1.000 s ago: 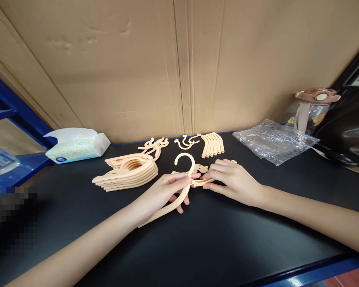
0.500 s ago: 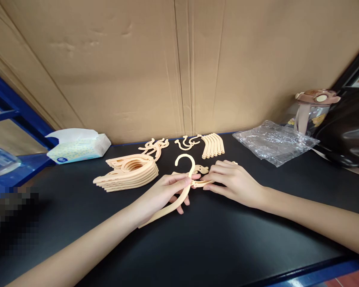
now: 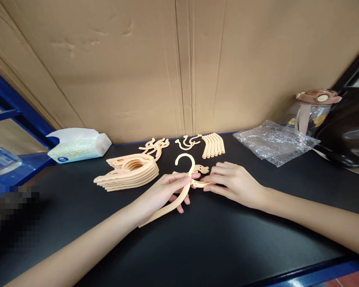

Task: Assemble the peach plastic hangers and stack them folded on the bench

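Left grip [image 3: 166, 187] on hanger [image 3: 182, 197], right grip [image 3: 236, 183] on arm [image 3: 200, 184] — lowered (slightly)

Smooth, nearly matt beige plastic is seen on the hooked hanger [image 3: 184, 195] and on the stacked pieces [image 3: 131, 173] to the left of it. Under this hanger, the black table top [image 3: 212, 243] is given a smooth satin sheen. Behind it, dull, slightly dented brown cardboard [image 3: 122, 71] is shown, and to its right, a glossy, crinkled bag [image 3: 275, 141] of transparent plastic.
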### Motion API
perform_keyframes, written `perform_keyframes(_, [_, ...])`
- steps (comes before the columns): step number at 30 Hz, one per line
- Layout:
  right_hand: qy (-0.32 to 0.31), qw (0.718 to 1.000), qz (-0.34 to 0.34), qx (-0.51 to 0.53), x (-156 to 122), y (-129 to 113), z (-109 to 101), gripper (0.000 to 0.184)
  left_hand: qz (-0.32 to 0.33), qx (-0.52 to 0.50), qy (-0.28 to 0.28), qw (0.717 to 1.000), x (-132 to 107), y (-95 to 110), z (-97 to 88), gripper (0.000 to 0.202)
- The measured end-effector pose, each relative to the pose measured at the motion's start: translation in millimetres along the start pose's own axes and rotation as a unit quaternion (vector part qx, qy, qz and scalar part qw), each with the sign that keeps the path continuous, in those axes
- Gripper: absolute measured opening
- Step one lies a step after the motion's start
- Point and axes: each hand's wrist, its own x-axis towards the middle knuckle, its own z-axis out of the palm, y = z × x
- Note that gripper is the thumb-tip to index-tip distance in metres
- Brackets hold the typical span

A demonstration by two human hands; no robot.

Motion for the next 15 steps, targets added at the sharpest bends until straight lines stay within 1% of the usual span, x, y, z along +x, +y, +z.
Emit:
perform_keyframes(6, [0.004,1.000,-0.016,-0.007,-1.6,-1.0,-0.9,0.028,0.000,0.009,-0.018,1.000,-0.6,-0.3,-2.9,0.044])
perform_keyframes(10, [0.018,0.998,-0.040,-0.035,-3.3,-2.6,-0.4,0.028,0.000,0.013,-0.034,0.999,-1.1,-1.0,-3.1,0.037])
perform_keyframes(15, [0.033,0.996,-0.059,-0.061,-3.0,-3.9,-0.1,0.028,0.004,0.011,-0.032,0.999,-2.0,-0.9,-1.1,0.032])
